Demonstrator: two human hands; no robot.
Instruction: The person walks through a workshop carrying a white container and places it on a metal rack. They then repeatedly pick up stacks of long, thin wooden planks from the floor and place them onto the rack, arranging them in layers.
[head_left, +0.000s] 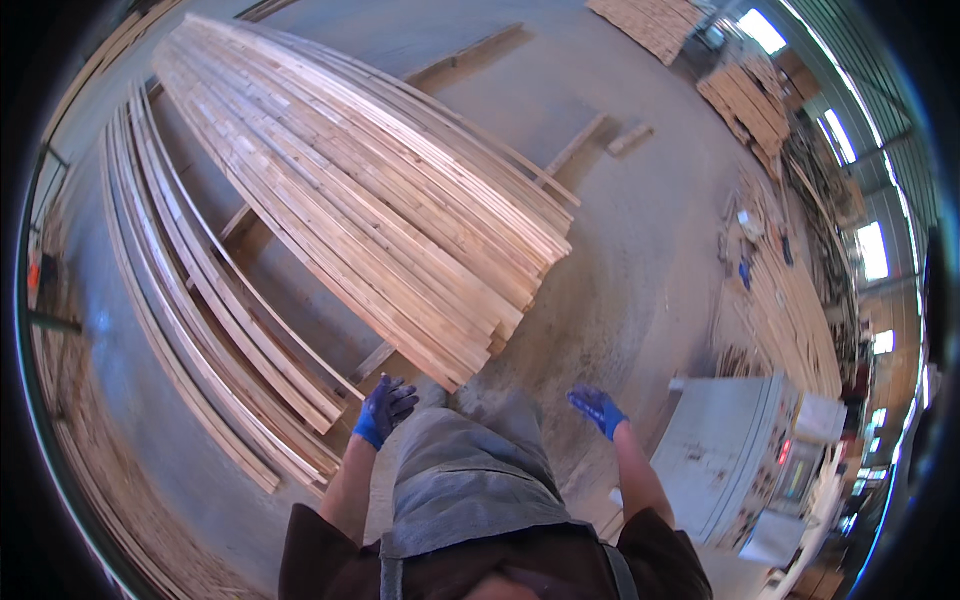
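My left hand (pixel 384 410), in a blue and dark purple work glove, hangs beside my left thigh with its fingers apart. It is close to the near ends of the wooden boards, and I see nothing in it. On the other side, my right hand (pixel 598 409) wears a matching glove. Its fingers are stretched out, with no object in them. A broad stack of long pale boards (pixel 370 200) lies in front of me, its near ends uneven. To its left runs a narrower group of long boards (pixel 190 290).
Crosswise timbers (pixel 575 147) lie under the stack and stick out on the right. A grey machine cabinet (pixel 722 445) with a control panel stands at my right. Farther right are a flat spread of boards (pixel 790 310) and stacked wood (pixel 745 105). A metal rail curves along the left.
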